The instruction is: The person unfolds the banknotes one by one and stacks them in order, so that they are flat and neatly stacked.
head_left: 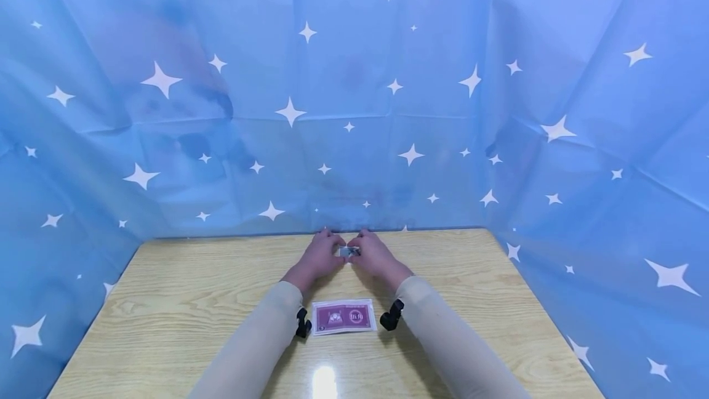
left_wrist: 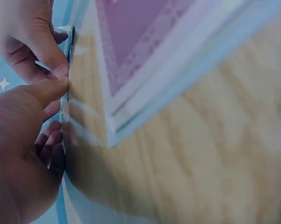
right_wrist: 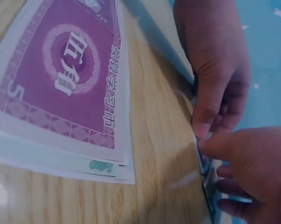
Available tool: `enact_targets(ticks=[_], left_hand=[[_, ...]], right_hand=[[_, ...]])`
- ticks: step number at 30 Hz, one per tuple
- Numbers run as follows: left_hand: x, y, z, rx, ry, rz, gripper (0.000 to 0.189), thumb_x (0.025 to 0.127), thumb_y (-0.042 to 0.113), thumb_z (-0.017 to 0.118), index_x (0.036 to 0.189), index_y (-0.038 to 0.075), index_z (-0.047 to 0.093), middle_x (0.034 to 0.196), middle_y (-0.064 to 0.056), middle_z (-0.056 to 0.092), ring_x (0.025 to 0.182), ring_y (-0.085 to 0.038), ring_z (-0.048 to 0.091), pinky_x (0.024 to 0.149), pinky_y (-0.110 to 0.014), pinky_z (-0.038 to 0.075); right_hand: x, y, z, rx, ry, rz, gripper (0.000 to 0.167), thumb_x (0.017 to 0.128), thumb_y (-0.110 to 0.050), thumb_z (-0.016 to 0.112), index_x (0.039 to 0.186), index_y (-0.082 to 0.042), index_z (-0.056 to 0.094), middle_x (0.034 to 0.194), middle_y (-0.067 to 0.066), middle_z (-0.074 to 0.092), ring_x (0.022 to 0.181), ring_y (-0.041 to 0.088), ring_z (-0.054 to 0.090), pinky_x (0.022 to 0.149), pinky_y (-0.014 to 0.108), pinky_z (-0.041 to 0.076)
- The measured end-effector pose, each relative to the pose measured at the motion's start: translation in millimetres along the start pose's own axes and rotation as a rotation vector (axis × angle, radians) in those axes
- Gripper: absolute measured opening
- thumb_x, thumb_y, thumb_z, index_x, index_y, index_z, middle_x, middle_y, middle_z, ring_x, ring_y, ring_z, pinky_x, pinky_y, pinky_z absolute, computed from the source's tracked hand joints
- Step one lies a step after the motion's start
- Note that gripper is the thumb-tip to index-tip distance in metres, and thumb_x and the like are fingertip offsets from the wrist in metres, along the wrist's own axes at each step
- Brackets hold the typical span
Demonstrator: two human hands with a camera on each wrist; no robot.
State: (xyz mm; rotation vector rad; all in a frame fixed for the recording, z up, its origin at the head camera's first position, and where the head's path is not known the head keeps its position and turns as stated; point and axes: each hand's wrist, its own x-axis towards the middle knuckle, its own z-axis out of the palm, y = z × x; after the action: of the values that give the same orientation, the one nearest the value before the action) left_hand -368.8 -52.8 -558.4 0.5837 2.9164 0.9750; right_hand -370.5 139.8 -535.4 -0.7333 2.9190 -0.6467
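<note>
Near the table's far edge, both hands meet around a small, flat, grey-blue piece [head_left: 349, 252], its kind too small to tell. My left hand [head_left: 323, 253] holds its left side, thumb in front and fingers behind. On the other side my right hand [head_left: 376, 254] pinches it likewise. The thumbs come together in both wrist views, where the piece [right_wrist: 204, 161] appears nearly edge-on and mostly hidden by fingers. Closer to me, between the forearms, lies a stack of paper play money with a purple note [head_left: 343, 316] on top.
The wooden table [head_left: 194, 306] has blue star-patterned cloth [head_left: 354, 79] hanging behind it and at both sides. Black wrist cameras [head_left: 391, 315] sit beside the stack, one on each forearm. A bright reflection shows at the front.
</note>
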Motion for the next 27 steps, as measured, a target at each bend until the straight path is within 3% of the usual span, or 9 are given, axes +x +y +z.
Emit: enact_targets(ticks=[2,4,7,9,11,18,27], left_hand=[[-0.2,0.3,-1.0,-0.014,0.002,-0.008,0.039,0.096,0.022,0.087,0.129,0.007,0.074,0.147,-0.021,0.060,0.157,-0.049,0.037,0.126,-0.059,0.038],[-0.2,1.9,-2.3,-0.035,0.002,-0.010,0.037,0.094,0.019,0.088,0.126,0.005,0.074,0.138,-0.020,0.064,0.151,-0.048,0.045,0.124,-0.057,0.042],[0.7,4.6,-4.0,-0.064,-0.010,-0.014,0.034,0.092,0.013,0.089,0.121,0.003,0.074,0.120,-0.015,0.068,0.126,-0.040,0.062,0.109,-0.053,0.053],[2.0,6.2,-5.2,-0.073,-0.021,-0.016,0.034,0.091,0.011,0.089,0.120,0.003,0.074,0.111,-0.013,0.068,0.106,-0.032,0.065,0.097,-0.049,0.057],[3.3,6.8,-6.0,-0.072,-0.036,-0.034,0.033,0.092,0.011,0.089,0.121,0.003,0.074,0.108,-0.011,0.069,0.097,-0.026,0.062,0.090,-0.046,0.057],[6.5,9.4,-9.6,-0.034,-0.069,-0.073,0.029,0.094,0.014,0.089,0.117,0.003,0.075,0.113,-0.011,0.073,0.105,-0.028,0.069,0.099,-0.047,0.059],[4.4,14.8,-14.6,-0.041,-0.100,-0.091,0.026,0.096,0.019,0.088,0.113,0.004,0.074,0.111,-0.010,0.072,0.102,-0.025,0.065,0.099,-0.046,0.057]], right_hand=[[1.3,0,1,-0.006,-0.009,-0.007,0.036,0.098,-0.011,0.085,0.133,-0.004,0.078,0.121,0.011,0.065,0.114,0.030,0.062,0.103,0.046,0.056],[1.8,1,1,-0.004,-0.018,-0.009,0.037,0.098,-0.011,0.085,0.134,-0.005,0.077,0.122,0.010,0.065,0.117,0.030,0.061,0.104,0.046,0.056],[2.4,1,1,0.003,-0.020,-0.015,0.037,0.098,-0.011,0.085,0.134,-0.006,0.077,0.122,0.010,0.066,0.119,0.031,0.060,0.104,0.046,0.056],[2.0,2,1,0.017,-0.017,-0.017,0.037,0.098,-0.011,0.085,0.134,-0.005,0.077,0.123,0.010,0.066,0.120,0.031,0.059,0.105,0.047,0.056],[2.1,2,1,0.029,-0.016,-0.021,0.037,0.098,-0.011,0.085,0.134,-0.005,0.077,0.123,0.011,0.065,0.119,0.031,0.059,0.104,0.047,0.056],[1.5,5,1,0.031,-0.010,-0.042,0.034,0.099,-0.015,0.085,0.131,-0.005,0.078,0.121,0.010,0.065,0.115,0.029,0.058,0.100,0.046,0.055],[-1.3,7,2,0.019,0.015,-0.079,0.033,0.098,-0.015,0.087,0.127,-0.004,0.079,0.119,0.011,0.064,0.111,0.029,0.057,0.098,0.048,0.054]])
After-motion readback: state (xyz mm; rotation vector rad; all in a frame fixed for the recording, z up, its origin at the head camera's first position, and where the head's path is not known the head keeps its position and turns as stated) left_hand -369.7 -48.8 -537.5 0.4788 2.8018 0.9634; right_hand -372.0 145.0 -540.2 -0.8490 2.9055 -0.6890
